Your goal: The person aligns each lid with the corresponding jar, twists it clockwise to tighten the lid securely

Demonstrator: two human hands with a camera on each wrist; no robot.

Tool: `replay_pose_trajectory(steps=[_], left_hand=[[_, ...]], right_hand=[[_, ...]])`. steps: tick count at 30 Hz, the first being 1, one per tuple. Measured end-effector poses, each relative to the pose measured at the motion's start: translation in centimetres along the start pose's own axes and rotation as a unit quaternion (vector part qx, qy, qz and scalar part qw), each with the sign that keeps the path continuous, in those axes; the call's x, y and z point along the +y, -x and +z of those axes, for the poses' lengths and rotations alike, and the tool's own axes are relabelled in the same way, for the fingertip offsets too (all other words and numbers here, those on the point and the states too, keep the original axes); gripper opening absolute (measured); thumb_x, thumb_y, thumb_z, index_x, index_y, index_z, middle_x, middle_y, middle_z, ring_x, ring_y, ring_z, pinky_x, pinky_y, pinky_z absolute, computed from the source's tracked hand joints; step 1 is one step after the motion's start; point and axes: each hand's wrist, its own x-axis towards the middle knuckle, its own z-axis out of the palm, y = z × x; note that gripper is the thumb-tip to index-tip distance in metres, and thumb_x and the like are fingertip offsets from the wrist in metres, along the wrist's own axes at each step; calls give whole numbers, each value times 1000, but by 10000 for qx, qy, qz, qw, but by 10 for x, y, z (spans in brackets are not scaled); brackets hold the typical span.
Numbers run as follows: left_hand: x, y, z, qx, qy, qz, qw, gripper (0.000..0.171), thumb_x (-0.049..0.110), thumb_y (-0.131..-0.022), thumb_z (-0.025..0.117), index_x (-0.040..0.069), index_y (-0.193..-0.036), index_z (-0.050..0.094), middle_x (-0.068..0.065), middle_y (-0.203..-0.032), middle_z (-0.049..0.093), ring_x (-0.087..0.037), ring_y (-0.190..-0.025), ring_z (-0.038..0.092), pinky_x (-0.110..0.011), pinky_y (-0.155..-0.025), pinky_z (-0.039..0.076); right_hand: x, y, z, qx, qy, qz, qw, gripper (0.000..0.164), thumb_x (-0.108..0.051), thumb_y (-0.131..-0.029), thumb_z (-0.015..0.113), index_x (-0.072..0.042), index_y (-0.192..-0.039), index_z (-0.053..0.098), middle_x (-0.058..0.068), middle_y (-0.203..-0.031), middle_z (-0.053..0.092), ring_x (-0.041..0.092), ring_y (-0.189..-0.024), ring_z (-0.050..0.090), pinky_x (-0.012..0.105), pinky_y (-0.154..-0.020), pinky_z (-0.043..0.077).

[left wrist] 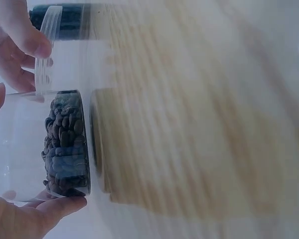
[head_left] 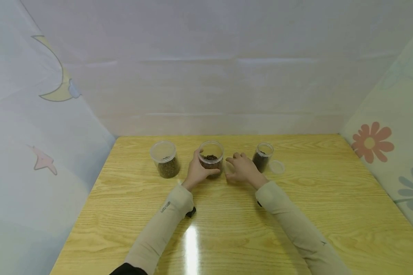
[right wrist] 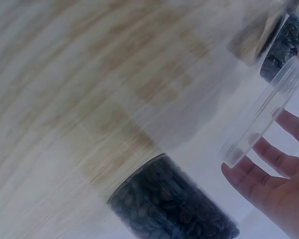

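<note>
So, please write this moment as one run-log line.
left hand: grips middle jar; right hand: holds clear lid beside it; contents: dark beans

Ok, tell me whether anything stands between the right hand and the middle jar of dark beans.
Yes: the clear round lid, held by the right hand, sits between that hand and the jar. No other object shows in the gap; the left hand grips the jar's sides.
</note>
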Motion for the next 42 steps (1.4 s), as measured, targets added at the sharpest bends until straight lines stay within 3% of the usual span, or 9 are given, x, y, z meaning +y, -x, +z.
replay_pose_trajectory(steps=[12, 22, 42], left_hand=[[3, 8, -4, -54, -62, 248, 9997, 102, 28, -64, 84, 6, -141, 20, -21, -137, 35, -35, -119, 40, -51, -95, 36], [9, 15, -5, -140, -345, 248, 9990, 103, 32, -63, 84, 10, -141, 19, -19, -130, 42, -33, -116, 44, -48, -94, 38], [11, 25, -6, -195, -411, 510, 9977, 101, 31, -62, 84, 6, -139, 24, -19, -126, 45, -33, -114, 46, -47, -93, 40]], right_hand=[[-1, 8, 2, 141, 159, -107, 9997, 65, -47, -77, 67, -8, -127, 53, 17, -116, 50, 37, -101, 48, 45, -78, 47], [-3, 16, 3, 268, 35, -107, 9996, 64, -45, -77, 68, -8, -127, 53, 18, -118, 51, 39, -105, 47, 48, -80, 46], [-2, 32, 3, 787, -164, -265, 9964, 64, -41, -73, 70, -5, -124, 55, 18, -112, 53, 37, -98, 50, 46, -76, 48]])
